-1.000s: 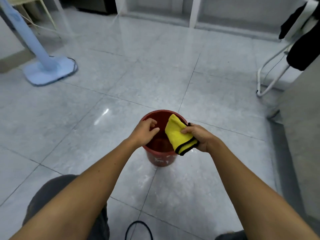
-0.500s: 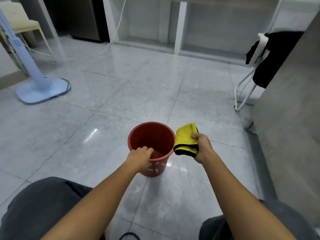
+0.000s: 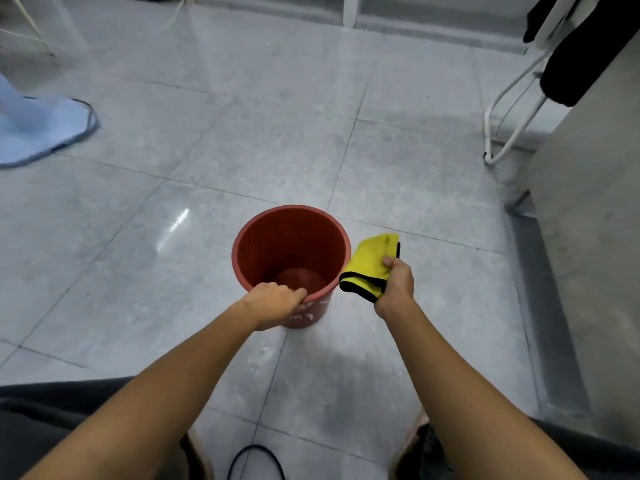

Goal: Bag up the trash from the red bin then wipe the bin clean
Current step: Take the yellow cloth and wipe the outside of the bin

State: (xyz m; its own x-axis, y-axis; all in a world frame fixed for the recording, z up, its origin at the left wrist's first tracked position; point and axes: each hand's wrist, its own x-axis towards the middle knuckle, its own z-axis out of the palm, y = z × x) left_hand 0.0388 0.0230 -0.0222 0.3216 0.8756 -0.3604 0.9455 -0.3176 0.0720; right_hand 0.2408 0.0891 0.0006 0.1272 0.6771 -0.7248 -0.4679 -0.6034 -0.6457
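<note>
We see the red bin (image 3: 290, 251) standing upright on the grey tiled floor (image 3: 242, 143), a little below the middle of the frame, its mouth open toward us and its inside bare down to the round bottom. Pale marks show on its outer wall near the base. Our left hand (image 3: 275, 304) grips the near rim of the bin: the fingers are curled together over the edge, thumb on top of the lip, the rest wrapped on the outside wall. Just to the right of the bin, our right hand (image 3: 397, 278) holds a folded yellow cloth (image 3: 372, 263) with black edging; the fingers are closed around the cloth's lower right part, pinching its layers in a fist, and the cloth's left edge lies very close to the bin's rim, though we cannot tell whether they touch. Both bare forearms run up from the bottom corners of the frame. At the bottom centre a loop of black cable (image 3: 255, 460) lies on the floor. At the left edge sits a pale blue fan base (image 3: 41, 129). In the upper right, a white metal rack (image 3: 509, 109) carries dark clothing (image 3: 581, 53) beside a grey wall.
</note>
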